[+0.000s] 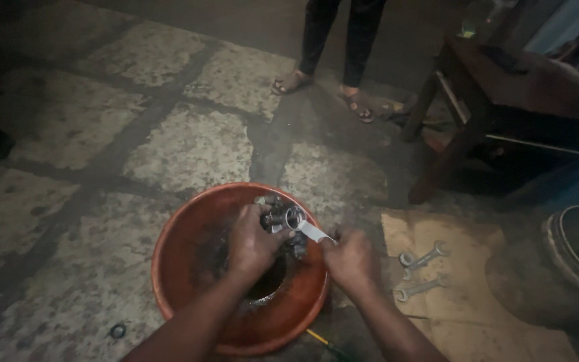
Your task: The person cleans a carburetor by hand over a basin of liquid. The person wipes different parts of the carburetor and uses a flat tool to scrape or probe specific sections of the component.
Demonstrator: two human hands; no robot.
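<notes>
the left hand (252, 245) is wrapped around a small metal engine part (281, 220), holding it over the middle of a round orange basin (169, 268) that sits on the stained concrete floor (68, 134). the part is right at the fingertips of the left hand, just up and to the right of the palm, with its round opening turned toward the right. the right hand (351, 258) is closed narrowly on a pale, flat handle (315, 232), likely a brush, whose long axis slants up and left from that hand to the part, its far end touching it. dark liquid pools in the basin bottom. two spanners (422, 271) lie on cardboard (464, 315) to the right. another person's sandalled feet (323, 94) stand well beyond, near a wooden bench (504, 87).
</notes>
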